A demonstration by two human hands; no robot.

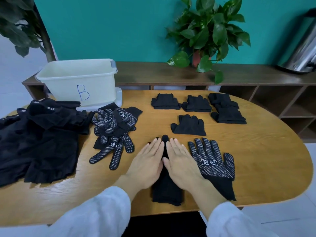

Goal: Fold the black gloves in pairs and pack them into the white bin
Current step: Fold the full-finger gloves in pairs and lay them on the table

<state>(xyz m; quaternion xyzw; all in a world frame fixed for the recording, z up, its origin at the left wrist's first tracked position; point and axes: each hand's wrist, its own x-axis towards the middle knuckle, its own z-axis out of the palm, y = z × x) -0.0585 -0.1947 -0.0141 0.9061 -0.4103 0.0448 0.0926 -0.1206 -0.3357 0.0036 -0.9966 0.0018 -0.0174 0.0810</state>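
My left hand [148,161] and my right hand [181,161] lie flat side by side, fingers straight, pressing a plain black glove [166,190] on the wooden table [256,159]; only its cuff and one fingertip show. A dotted black glove [213,165] lies flat just right of my right hand. Several folded black glove pairs [189,125] sit in rows beyond my hands. A loose heap of dotted gloves [114,130] lies to the left. The white bin [77,79], marked B, stands at the table's back left.
A pile of black fingerless gloves and cloth [39,139] covers the table's left end. Behind the table runs a dark shelf [171,74] with a potted plant [208,35] and a metal can [302,48]. Bare wood shows at the right end.
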